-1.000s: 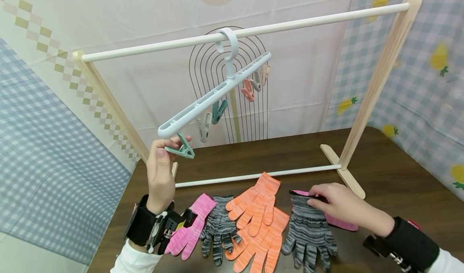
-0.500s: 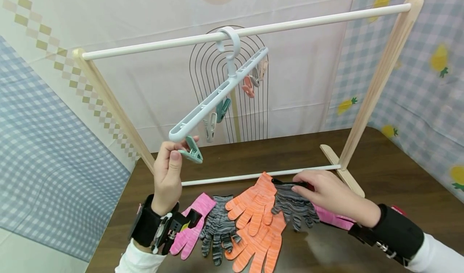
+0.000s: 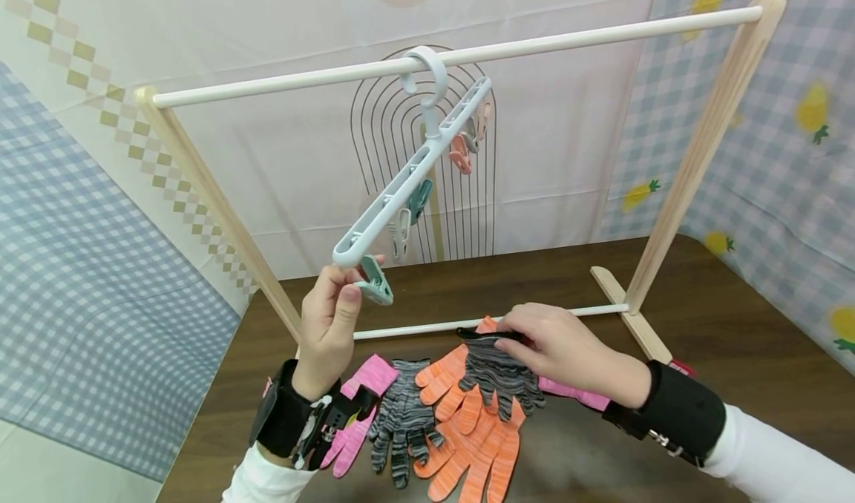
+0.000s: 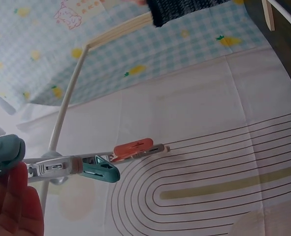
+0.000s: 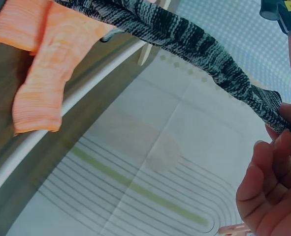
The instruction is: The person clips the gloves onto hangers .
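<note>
My left hand (image 3: 327, 329) pinches a light green clothespin (image 3: 376, 282) hanging from the near end of a pale blue hanger (image 3: 407, 180). That hanger hooks over the white rail and carries more pegs: a white one (image 3: 401, 232), a dark teal one (image 3: 419, 200), and a coral one (image 3: 460, 153) toward its far end. With thumb and fingers, my right hand (image 3: 554, 343) holds a grey-black striped glove (image 3: 494, 366) by its black cuff. The glove hangs in front of the orange gloves. In the right wrist view the striped glove (image 5: 184, 42) stretches out from the fingertips.
A rack with a white rail (image 3: 601, 37) and wooden legs (image 3: 708, 147) stands on the dark table (image 3: 755, 325). On the table lie orange gloves (image 3: 474, 451), another striped glove (image 3: 401, 414) and pink gloves (image 3: 370, 377). A low white bar (image 3: 414, 331) crosses behind them.
My right hand has lifted the striped glove and carried it left over the orange gloves. The left hand has moved slightly right, swinging the hanger's near end with the clothespin.
</note>
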Tool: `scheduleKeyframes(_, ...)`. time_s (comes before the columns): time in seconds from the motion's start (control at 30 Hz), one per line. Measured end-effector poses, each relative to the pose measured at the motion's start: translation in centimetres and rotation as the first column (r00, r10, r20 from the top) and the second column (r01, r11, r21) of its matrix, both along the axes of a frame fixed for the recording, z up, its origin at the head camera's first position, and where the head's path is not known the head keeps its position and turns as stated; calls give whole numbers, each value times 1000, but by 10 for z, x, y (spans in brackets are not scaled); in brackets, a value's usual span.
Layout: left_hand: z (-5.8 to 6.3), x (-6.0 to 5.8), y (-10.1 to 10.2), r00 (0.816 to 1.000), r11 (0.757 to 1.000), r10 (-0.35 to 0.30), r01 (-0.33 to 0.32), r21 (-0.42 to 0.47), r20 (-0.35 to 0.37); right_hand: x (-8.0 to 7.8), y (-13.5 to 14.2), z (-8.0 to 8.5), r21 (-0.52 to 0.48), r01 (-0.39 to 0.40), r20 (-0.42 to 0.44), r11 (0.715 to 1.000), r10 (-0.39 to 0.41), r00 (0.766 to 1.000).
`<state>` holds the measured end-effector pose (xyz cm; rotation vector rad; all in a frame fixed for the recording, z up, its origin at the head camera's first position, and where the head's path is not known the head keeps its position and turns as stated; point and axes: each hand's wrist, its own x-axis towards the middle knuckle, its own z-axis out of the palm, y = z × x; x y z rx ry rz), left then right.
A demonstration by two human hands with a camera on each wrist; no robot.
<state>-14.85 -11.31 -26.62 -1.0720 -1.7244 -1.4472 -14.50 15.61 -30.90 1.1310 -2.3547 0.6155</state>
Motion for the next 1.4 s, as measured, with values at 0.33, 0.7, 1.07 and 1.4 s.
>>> scheduleKeyframes(0.33,0,1,4,998,998,54,-55,-42,-33,-8,-22,9,21,-53,-86,998,54,995)
scheduleKeyframes(0.7,-5,1,6,997,1000,10,-9,-13,80,-11,-39,21,9,-118,-134,993,118,984)
scheduleKeyframes(1.07,-10,-2,12,992,999,-12,7,40,126,-9,-53,35,8,-128,-142,992,128,981)
scheduleKeyframes(1.4,-15,-3,16,991,998,-20,13,55,134,-10,-60,38,-9,-119,-137,993,117,984)
